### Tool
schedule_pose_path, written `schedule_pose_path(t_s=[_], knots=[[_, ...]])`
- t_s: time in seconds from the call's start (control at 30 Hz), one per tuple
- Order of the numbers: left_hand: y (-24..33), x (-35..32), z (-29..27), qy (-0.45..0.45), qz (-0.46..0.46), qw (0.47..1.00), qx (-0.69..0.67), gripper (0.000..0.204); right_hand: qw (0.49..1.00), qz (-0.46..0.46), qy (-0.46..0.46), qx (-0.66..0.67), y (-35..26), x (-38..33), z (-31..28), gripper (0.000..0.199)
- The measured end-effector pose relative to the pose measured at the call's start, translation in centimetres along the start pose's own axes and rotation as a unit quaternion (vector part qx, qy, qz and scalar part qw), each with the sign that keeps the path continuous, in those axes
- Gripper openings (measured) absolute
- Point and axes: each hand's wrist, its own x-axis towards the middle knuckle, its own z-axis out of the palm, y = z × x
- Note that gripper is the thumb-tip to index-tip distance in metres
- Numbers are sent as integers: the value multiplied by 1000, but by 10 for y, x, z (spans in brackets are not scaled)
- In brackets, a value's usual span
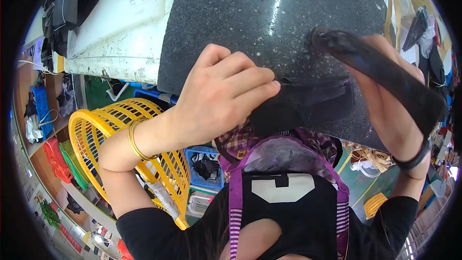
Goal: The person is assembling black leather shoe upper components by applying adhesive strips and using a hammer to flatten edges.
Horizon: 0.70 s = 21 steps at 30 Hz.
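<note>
My left hand (pixel 219 96) presses a dark, flat piece of leather-like material (pixel 308 103) against the near edge of a dark speckled stone slab (pixel 250 14). Its fingers curl over the piece's left end. My right hand (pixel 385 101) grips a long dark tool (pixel 380 72) that slants from the slab down toward my wrist; its upper tip rests on the stone just above the piece. A gold bangle sits on my left wrist and a black band on my right.
A worn white board (pixel 125 24) lies left of the slab. Below the table stand a yellow plastic basket (pixel 106 130) and blue crates (pixel 204 163). Dark cut pieces pile at the far left (pixel 67 5) and far right (pixel 423 33).
</note>
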Motion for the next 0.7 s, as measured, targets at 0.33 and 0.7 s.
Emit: schedule_pose_path(t_s=[0.33, 0.7], knots=[[7, 10, -8, -66, 11, 997, 49, 27, 995, -43, -84, -19, -9, 0, 0, 14], [2, -11, -6, -16, 52, 998, 43, 31, 983, -150, -103, -26, -5, 28, 4, 19]])
